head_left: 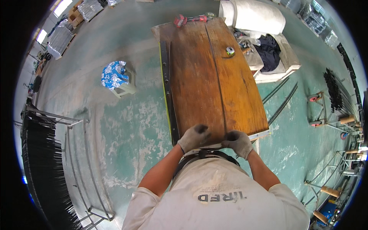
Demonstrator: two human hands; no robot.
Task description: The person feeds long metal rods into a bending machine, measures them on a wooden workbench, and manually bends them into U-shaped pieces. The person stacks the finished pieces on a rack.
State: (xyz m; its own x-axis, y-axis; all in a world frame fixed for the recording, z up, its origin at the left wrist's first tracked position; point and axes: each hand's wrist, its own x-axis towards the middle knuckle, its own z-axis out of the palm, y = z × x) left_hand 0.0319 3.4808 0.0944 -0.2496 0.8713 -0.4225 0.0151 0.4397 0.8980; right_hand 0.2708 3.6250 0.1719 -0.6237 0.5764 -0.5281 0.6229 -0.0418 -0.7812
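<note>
Both my hands wear grey work gloves with darkened fingertips and are at the near end of a brown wooden tabletop [195, 84], close to my waist. My left hand [193, 138] is curled with its fingers bent inward; what lies in them, if anything, is hidden. To its right, my right hand [238, 144] is closed on the end of a thin dark strip [211, 148]. The strip runs leftward in front of my belt and passes below my left hand. A long dark metal rail [167, 88] with holes lies along the table's left edge.
A red power tool [186, 20] lies at the table's far end, with a tape measure [230, 51] nearer. A pale sofa [285, 69] bears a dark cloth. Left stand a stool with a blue floral cover [114, 74] and a rack of black rods [42, 168]. Wheeled racks [324, 115] stand right.
</note>
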